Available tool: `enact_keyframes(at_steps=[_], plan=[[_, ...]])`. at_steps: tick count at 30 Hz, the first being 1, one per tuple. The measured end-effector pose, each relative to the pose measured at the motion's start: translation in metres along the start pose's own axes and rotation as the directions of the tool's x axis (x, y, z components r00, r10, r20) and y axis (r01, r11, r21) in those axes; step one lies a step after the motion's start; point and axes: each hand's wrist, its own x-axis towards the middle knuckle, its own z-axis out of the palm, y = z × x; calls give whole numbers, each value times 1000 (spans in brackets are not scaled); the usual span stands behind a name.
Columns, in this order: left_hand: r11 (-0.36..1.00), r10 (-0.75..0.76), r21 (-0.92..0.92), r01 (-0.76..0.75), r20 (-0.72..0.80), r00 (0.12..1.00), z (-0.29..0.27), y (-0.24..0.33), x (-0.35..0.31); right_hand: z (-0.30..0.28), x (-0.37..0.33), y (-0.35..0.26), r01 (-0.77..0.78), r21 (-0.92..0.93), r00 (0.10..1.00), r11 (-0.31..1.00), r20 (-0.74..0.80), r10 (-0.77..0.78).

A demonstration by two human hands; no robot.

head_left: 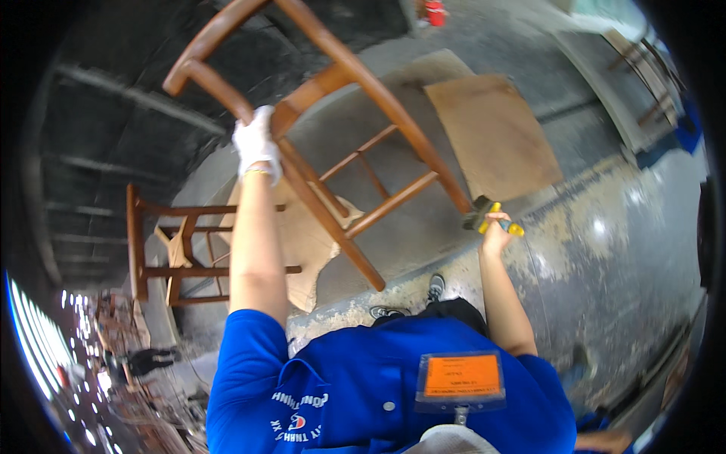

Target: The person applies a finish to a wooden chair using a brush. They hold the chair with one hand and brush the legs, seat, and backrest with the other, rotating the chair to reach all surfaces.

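A brown wooden chair frame [412, 136] without a seat hangs tilted in front of me, its legs toward me. My left hand [255, 144], in a white glove, is closed round a rail at its upper left. My bare right hand [497, 236] grips a brush [516, 228] with a yellow handle and a dark, wide head. The brush head is at the end of the chair's right leg; whether it touches the wood I cannot tell.
Another brown chair frame [134, 242] lies on its side at the left, by torn cardboard [302, 265]. A flat brown sheet [491, 129] lies on the floor beyond my right hand. A chair [643, 76] stands far right; a red bucket [435, 13] is at the back.
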Motion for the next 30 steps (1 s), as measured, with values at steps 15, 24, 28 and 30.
enact_keyframes(at_steps=[15,24,28,30], plan=[[998,28,-59,-28,-6,1000,5,-7,16,102,-117,-66,562,-10,591,827,705,-393],[997,1,-79,0,16,1000,1,5,-3,86,-169,-30,435,89,189,896,964,-187],[984,-38,-170,48,60,997,-3,10,-26,91,-112,-40,285,-32,731,958,654,-196],[984,-35,-169,53,104,994,-9,11,-32,91,-109,-63,506,-20,578,862,750,-322]])
